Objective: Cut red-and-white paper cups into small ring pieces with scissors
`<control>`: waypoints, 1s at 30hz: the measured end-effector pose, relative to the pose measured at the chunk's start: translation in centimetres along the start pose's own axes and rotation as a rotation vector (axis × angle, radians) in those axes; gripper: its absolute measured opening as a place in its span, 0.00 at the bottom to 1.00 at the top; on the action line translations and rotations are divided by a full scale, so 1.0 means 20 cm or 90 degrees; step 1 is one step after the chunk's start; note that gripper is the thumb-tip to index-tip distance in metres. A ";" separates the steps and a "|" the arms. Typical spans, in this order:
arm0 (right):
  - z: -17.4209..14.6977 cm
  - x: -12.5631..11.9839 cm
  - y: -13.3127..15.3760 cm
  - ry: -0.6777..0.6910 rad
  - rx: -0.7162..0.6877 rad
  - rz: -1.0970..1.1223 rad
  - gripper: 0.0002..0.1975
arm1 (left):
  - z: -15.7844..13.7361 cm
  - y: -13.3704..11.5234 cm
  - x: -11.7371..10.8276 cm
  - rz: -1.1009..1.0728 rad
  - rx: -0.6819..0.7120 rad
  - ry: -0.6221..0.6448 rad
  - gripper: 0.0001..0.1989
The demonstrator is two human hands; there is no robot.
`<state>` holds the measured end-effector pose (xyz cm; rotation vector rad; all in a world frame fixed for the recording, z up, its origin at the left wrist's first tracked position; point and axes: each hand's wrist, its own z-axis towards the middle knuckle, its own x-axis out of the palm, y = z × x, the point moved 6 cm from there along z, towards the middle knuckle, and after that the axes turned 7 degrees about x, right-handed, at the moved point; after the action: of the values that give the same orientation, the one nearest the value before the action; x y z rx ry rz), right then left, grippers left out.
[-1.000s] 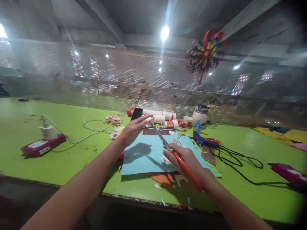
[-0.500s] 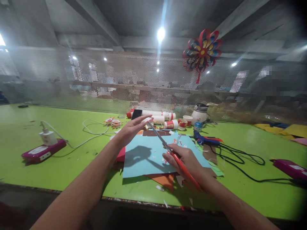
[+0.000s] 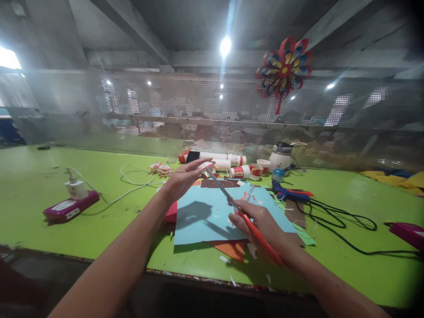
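Observation:
My right hand (image 3: 256, 218) is closed around a pair of scissors (image 3: 222, 187) with long metal blades and orange-red handles. The blades point up and away, their tips at a small white piece with a red edge (image 3: 207, 166). That piece is pinched in the fingers of my left hand (image 3: 183, 176); it looks like paper, partly hidden by the fingers. Both hands are above a light blue sheet (image 3: 195, 229) dotted with red and white scraps. An orange sheet (image 3: 232, 250) sticks out under its near edge.
Paper cups (image 3: 240, 172), white tubes, a phone (image 3: 193, 157) and a lidded jug (image 3: 280, 158) stand or lie behind. To the right is a blue glue gun (image 3: 291, 193) with black cable. Purple power strips (image 3: 71, 207) lie at both sides of the green table (image 3: 115, 234).
The whole view has shifted slightly, so things appear a little further right. Both hands keep nearly the same pose, with the scissor tips still at the white piece.

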<state>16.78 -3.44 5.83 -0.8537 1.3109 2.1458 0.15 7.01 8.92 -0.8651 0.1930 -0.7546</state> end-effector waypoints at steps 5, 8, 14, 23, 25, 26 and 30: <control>-0.01 0.00 0.00 0.008 0.006 0.001 0.16 | 0.00 0.02 -0.01 -0.019 -0.013 0.012 0.18; -0.02 0.00 0.00 0.007 0.010 0.003 0.16 | -0.01 0.04 -0.01 -0.059 -0.031 0.010 0.19; -0.02 0.01 -0.01 0.020 0.031 0.019 0.19 | -0.01 0.04 -0.02 -0.072 -0.040 0.010 0.19; -0.02 0.01 -0.03 0.010 0.034 0.017 0.18 | 0.00 0.07 -0.05 -0.039 -0.031 0.029 0.20; -0.01 0.01 -0.03 0.008 0.031 0.018 0.18 | 0.00 0.07 -0.05 -0.030 -0.030 0.032 0.20; -0.01 0.01 -0.03 0.007 0.031 0.018 0.18 | 0.00 0.07 -0.05 -0.028 -0.030 0.033 0.20; 0.00 0.01 -0.04 0.004 0.030 0.016 0.18 | -0.01 0.07 -0.05 -0.034 -0.036 0.033 0.20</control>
<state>17.21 -3.11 5.14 -0.8295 1.3779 2.1243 0.17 8.19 7.59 -0.9081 0.2392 -0.8252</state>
